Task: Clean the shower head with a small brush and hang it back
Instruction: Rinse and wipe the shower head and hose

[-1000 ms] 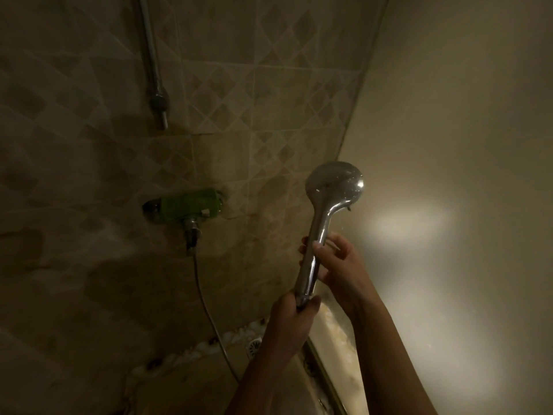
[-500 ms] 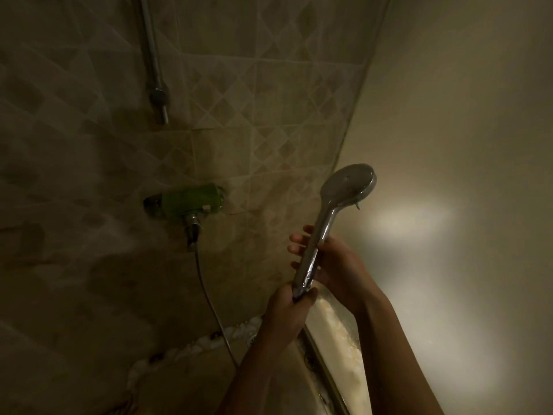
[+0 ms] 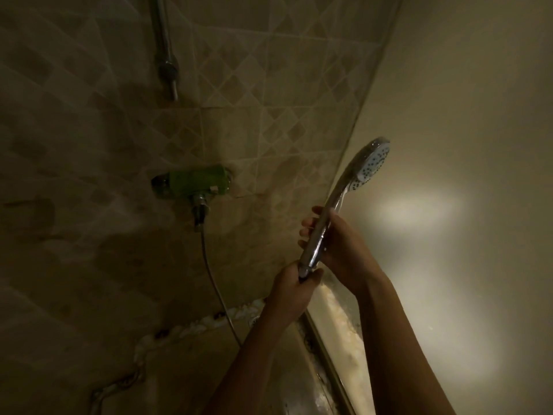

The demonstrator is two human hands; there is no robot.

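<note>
My left hand (image 3: 294, 284) grips the base of the shower head (image 3: 369, 163), fingers curled tight. My right hand (image 3: 336, 244) wraps the handle just above. The spray face points to 1 o'clock, crossing the wall corner edge. The green valve (image 3: 193, 182) sits well apart at 9 o'clock.

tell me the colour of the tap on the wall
The tap is green; head view shows it best.

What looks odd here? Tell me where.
The valve on the tiled wall is green, perhaps covered in film, while the rail and shower head are chrome. Nothing else stands out.
</note>
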